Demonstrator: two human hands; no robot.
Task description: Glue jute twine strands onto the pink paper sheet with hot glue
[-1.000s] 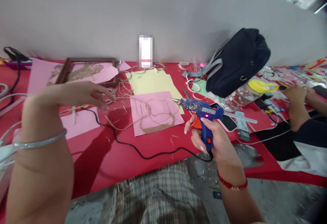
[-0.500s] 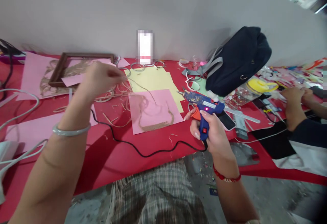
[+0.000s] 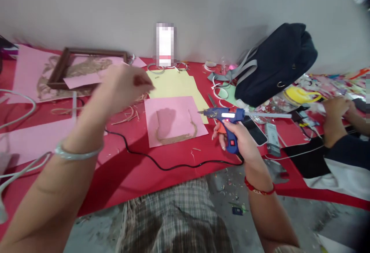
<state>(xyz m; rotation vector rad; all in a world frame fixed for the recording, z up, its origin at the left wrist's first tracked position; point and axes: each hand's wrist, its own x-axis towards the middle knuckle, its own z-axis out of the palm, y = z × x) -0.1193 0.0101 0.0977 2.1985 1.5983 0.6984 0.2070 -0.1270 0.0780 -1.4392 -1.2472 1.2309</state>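
My right hand (image 3: 241, 135) is wrapped around the handle of a blue hot glue gun (image 3: 232, 128), its fingers by the orange trigger. A clear glue stick (image 3: 270, 115) juts from the gun's rear. The nozzle points left, above the right edge of a pink sheet (image 3: 176, 110). Brown twine (image 3: 177, 139) lies along that sheet's lower part, rising at both sides. Raised left of the sheet, my left hand (image 3: 128, 81) is blurred, its fingertips pinched together. Whatever they may hold is too smeared to make out.
A brown frame (image 3: 58, 68) rests on pink paper at the left. At the back are a phone (image 3: 165, 45) and a dark bag (image 3: 277, 64). The gun's black cord (image 3: 173, 168) crosses the red table (image 3: 121, 183). Another person's hands (image 3: 337, 108) are at the right.
The glue gun has turned level, and its glue stick now shows behind it. My left hand has shifted slightly right; the strand seen below its fingers no longer shows. The view has shifted slightly.
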